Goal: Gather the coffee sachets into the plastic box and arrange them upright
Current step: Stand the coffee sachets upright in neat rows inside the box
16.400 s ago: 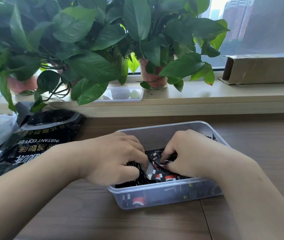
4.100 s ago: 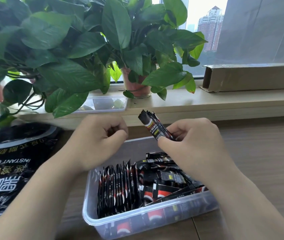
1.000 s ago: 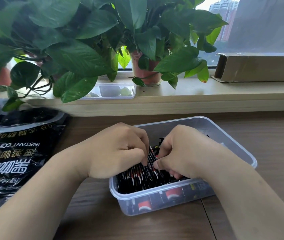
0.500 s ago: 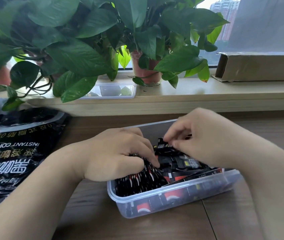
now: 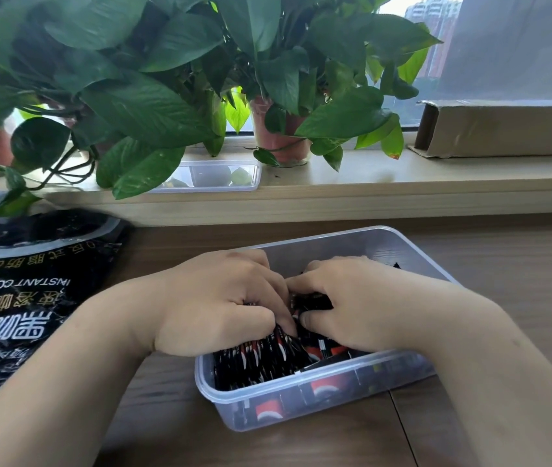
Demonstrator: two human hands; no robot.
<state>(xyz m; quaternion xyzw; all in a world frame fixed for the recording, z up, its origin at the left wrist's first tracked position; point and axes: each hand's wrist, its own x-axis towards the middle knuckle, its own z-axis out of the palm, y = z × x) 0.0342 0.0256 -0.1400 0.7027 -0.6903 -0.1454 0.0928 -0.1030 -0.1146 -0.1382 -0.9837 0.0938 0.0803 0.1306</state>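
Coffee sachets (image 5: 254, 360) sit beneath fingers (image 5: 269, 288) inside plastic box (image 5: 335, 247).

Office desk (image 5: 503, 281) by windowsill (image 5: 402, 176) (potted plants (image 5: 153, 106), towers (image 5: 436, 15) outside).

Daylight comes through the window (image 5: 520, 45) behind the potted plants (image 5: 166, 79), washing out the sky at the top right and darkening the leaves. The wooden table (image 5: 503, 264) is softly lit, with a faint shadow under the plastic box (image 5: 335, 246). Wide-angle distortion bows the windowsill (image 5: 402, 183). Print on the coffee sachets (image 5: 254, 360) is blurred.
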